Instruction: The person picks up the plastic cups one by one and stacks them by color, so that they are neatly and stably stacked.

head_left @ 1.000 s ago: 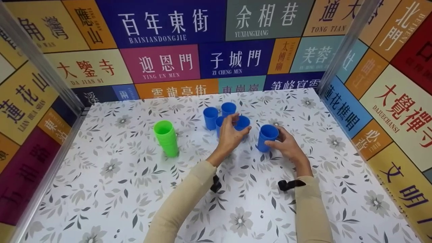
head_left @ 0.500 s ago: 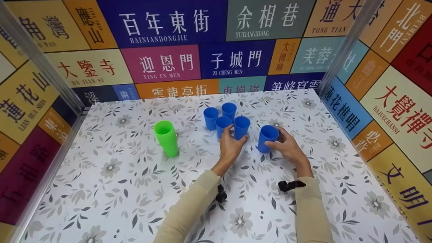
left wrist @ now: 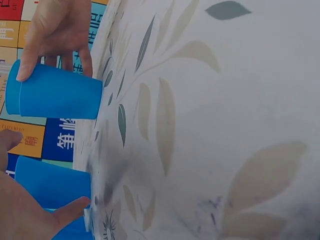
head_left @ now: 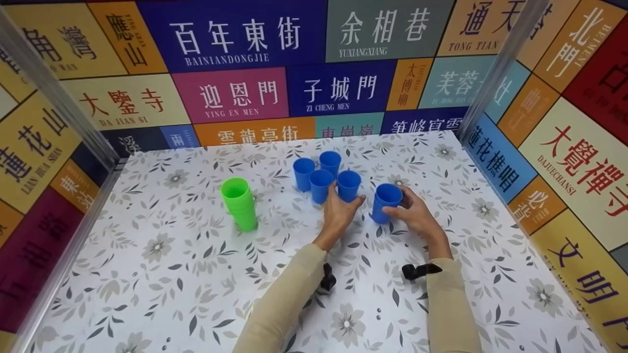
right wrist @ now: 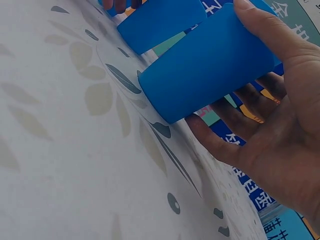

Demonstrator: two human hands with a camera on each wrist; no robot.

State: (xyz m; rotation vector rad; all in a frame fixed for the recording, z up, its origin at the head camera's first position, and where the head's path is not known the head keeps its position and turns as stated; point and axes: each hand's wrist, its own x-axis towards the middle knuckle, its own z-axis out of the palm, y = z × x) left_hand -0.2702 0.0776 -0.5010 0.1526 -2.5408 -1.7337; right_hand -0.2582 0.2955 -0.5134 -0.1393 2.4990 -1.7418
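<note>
r hand [head_left: 414, 215] grips blue cup [head_left: 386, 202]; l hand [head_left: 340, 214] curled round front cup [head_left: 349, 186].

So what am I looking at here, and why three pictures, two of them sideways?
No machine: a person wears three cameras. The head view looks down at a flowered table ringed by colourful sign walls. Each wrist carries a camera, so those views tilt. The right hand curls its fingers round a blue cup standing on the table. The left hand touches another blue cup in a cluster of four. A green cup stack stands apart to the left.
</note>
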